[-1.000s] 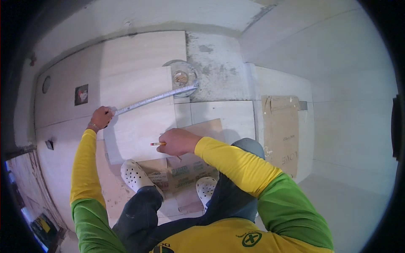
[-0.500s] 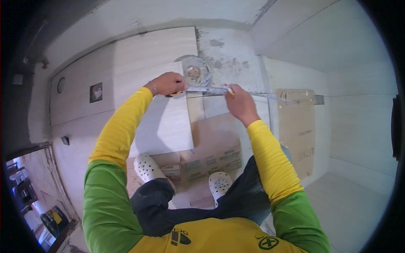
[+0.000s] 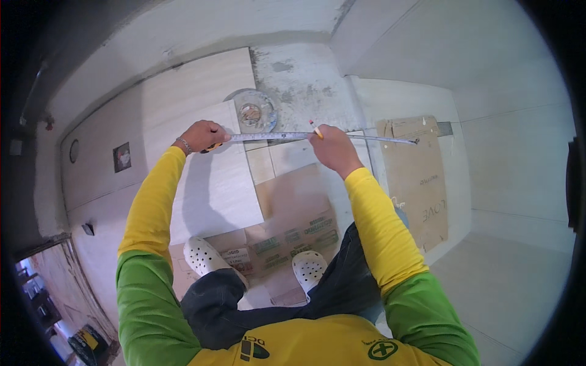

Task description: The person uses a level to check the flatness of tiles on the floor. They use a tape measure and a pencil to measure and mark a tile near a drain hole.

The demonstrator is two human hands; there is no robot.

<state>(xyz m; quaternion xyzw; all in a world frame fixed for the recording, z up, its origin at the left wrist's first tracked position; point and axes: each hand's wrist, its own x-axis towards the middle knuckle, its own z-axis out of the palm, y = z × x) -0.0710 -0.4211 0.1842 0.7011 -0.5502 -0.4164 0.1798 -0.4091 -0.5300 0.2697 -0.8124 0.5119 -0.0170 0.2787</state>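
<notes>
My left hand [image 3: 204,135] is closed around a black-and-yellow tape measure [image 3: 212,148], above a large pale tile [image 3: 229,189]. The tape blade [image 3: 268,136] runs out to the right, passing my right hand [image 3: 332,149]. Its hooked end hangs over the cardboard at the right. My right hand is closed with a pencil [image 3: 315,129] standing up between its fingers. It is at the blade, but whether it also grips the blade is hidden.
Cardboard sheets [image 3: 293,213] lie under my white clogs [image 3: 204,253]. Another cardboard piece [image 3: 421,183] is at the right, beside a floor grate [image 3: 445,129]. A round grey tub [image 3: 265,113] stands beyond the tile. A dark bucket [image 3: 88,344] is at lower left, near a doorway.
My hands have moved farther apart, with more of the tape blade showing between them. The whole view has shifted, so the floor appears farther left.
</notes>
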